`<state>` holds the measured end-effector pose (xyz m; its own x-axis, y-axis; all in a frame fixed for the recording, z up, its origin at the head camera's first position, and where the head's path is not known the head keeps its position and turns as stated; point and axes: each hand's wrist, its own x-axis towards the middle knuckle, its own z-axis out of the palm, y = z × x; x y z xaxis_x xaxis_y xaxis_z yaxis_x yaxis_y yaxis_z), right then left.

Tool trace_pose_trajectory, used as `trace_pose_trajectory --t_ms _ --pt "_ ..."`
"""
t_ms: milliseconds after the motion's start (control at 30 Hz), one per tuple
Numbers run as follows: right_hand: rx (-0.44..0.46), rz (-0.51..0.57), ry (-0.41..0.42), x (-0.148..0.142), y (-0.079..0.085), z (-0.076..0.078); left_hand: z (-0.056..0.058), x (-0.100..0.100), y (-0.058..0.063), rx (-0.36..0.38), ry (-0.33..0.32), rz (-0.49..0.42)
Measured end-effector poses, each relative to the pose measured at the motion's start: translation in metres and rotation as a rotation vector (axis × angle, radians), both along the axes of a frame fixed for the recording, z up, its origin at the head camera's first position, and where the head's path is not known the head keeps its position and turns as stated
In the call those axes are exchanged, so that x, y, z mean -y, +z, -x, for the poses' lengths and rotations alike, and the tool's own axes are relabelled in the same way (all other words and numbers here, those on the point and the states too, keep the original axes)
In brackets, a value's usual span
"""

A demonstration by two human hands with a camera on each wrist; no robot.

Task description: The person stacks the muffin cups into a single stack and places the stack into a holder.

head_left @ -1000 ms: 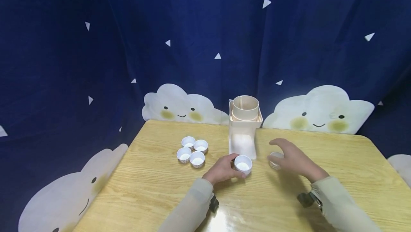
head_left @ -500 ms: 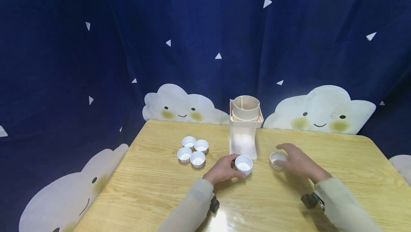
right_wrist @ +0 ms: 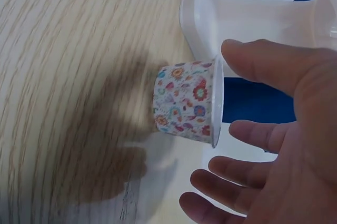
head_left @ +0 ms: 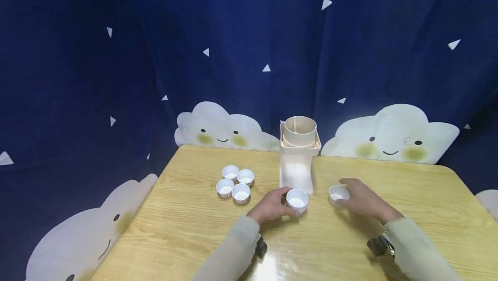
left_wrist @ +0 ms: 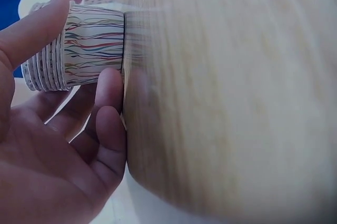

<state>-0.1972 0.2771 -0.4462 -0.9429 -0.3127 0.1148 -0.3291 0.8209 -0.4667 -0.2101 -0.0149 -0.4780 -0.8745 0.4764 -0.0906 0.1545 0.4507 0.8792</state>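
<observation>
My left hand (head_left: 273, 205) holds a stack of white paper baking cups (head_left: 297, 199) upright on the table. In the left wrist view the stack (left_wrist: 92, 45) has nested rims and wavy coloured stripes; thumb and fingers bend round it. To its right, my right hand (head_left: 363, 201) is beside a single paper baking cup (head_left: 337, 193). The right wrist view shows this cup (right_wrist: 184, 100) printed with flowers and standing on the table, with the fingers spread about its rim and loosely bent. The thumb tip is close to the rim; whether it touches cannot be told.
A cream plastic stand with a round holder (head_left: 300, 132) on top is behind the left hand. Several white paper cups (head_left: 235, 183) are grouped on the left of the wooden table (head_left: 186, 229). A blue curtain with clouds (head_left: 233, 56) hangs behind.
My right hand has lowered and drawn slightly right, so the single cup's opening shows more now. The left hand keeps its hold on the stack. The head view has shifted slightly.
</observation>
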Motion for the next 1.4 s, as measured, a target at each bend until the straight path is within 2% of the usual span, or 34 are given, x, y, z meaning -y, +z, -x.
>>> trace_pose_trajectory --t_ms 367,733,1133,1400 --pt "-0.003 -0.065 -0.027 -0.0037 -0.0066 0.0002 -0.0005 0.0000 0.0004 0.005 0.007 0.011" --pt "-0.009 -0.114 -0.058 -0.0007 -0.0030 -0.0028 -0.0007 -0.0005 0.0010 0.005 0.005 0.012" --pt "0.000 -0.075 -0.050 -0.0037 -0.0054 -0.0030 -0.0022 0.0005 0.0007 0.015 -0.005 -0.013" --pt "-0.028 -0.058 -0.031 -0.0059 -0.0022 -0.0023 -0.0017 0.0005 0.0009 0.024 0.000 -0.022"
